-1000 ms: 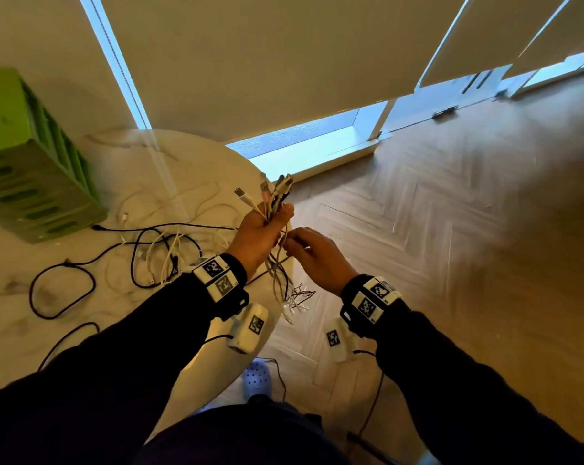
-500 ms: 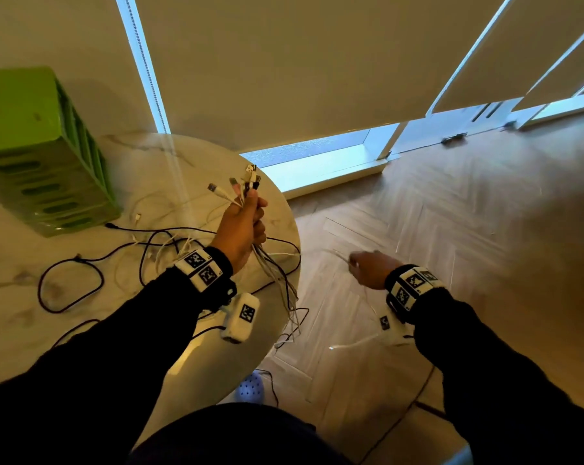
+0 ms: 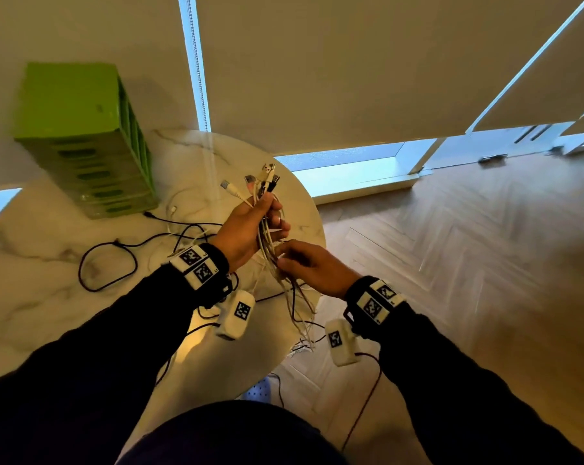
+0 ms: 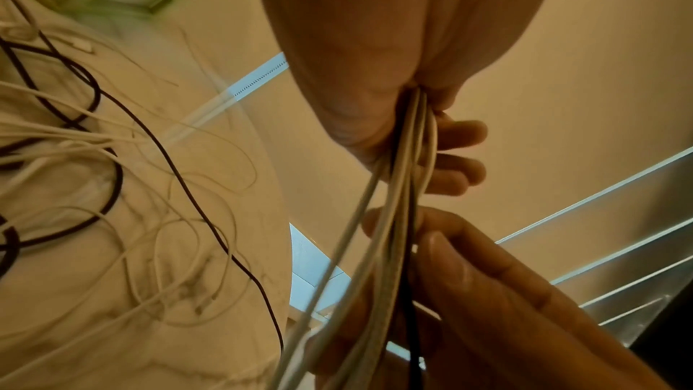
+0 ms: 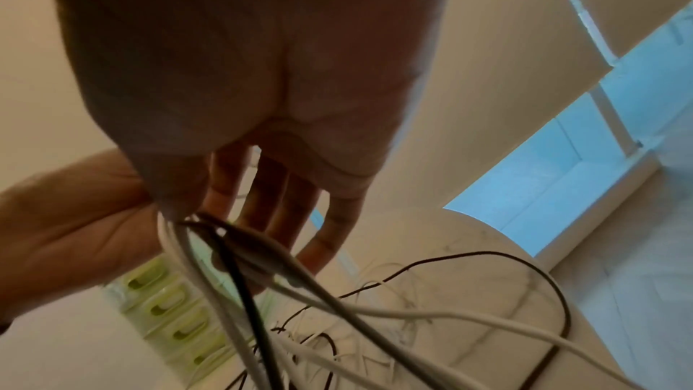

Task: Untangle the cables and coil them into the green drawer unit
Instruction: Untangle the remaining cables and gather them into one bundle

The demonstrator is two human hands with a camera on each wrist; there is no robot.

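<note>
My left hand (image 3: 250, 226) is raised over the round marble table (image 3: 42, 307) and grips a bundle of white and black cables (image 3: 266, 229). Their plug ends (image 3: 267, 177) stick up above the fist. Just below it, my right hand (image 3: 312, 266) pinches the same bundle (image 4: 394, 218) between thumb and forefinger, while the other fingers lie fairly straight (image 5: 285, 203). The strands hang down past the table edge. The green drawer unit (image 3: 82, 139) stands at the table's back left with its drawers closed.
Loose black cables (image 3: 105, 263) and thin white cables (image 4: 180, 233) lie spread on the table between the drawer unit and my left arm. The table edge curves just right of my hands, with wooden floor (image 3: 451, 263) beyond. Blinds and a low window (image 3: 351, 169) are behind.
Half a second ago my right hand was out to the right over the floor, drawing a white strand away. It has come back and now pinches the bundle just under my left hand.
</note>
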